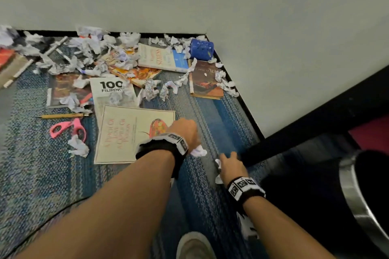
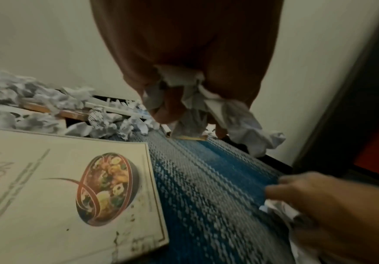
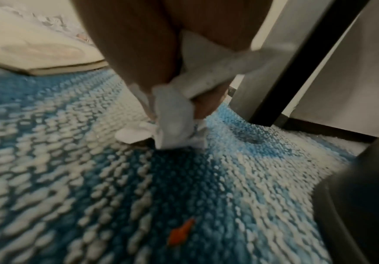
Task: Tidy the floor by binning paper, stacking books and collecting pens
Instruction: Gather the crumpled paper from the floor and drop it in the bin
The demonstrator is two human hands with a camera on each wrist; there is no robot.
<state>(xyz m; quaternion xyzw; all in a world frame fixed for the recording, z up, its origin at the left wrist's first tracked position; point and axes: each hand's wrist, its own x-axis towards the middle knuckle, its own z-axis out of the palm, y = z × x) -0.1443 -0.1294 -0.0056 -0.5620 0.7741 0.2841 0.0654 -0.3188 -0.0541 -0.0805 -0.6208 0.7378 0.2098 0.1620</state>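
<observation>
**A:** Head view first. What could go wrong?

**B:** Both hands are already loaded. The left hand (image 1: pixel 185 130) is clenched round crumpled paper (image 1: pixel 199 151), which bulges out just below its wrist side. The right hand (image 1: pixel 230 167) grips more scraps (image 1: pixel 218 163) that poke out on its left edge. Grabbing anything further would likely squeeze a piece loose. The bin (image 1: pixel 366 202) stands to the right of the right hand, near but not touching, so my guess is the carry across is where bits would fall back on the carpet (image 1: pixel 221 115).

**A:** And the rest of the mess?

**B:** Beyond the left hand, towards the wall: the paper heap (image 1: pixel 88 52), books among it, and a pencil (image 1: pixel 61 115) well to that hand's left. The cream book (image 1: pixel 126 134) lies just beside and under the left wrist.

**A:** Left wrist view?

**B:** Fingers (image 2: pixel 161 110) curled tight round the wad (image 2: pixel 240 121), but a long loose tail hangs down past the fingertips. That tail may snag or tear off.

**A:** Right wrist view?

**B:** It's blurred. The right hand's fingers (image 3: pixel 139 53) pinch a folded clump (image 3: pixel 172 116) that dangles down to the carpet directly beneath; whether it touches I can't tell. The hold looks shallow, so a quick swing could shed it.
</observation>
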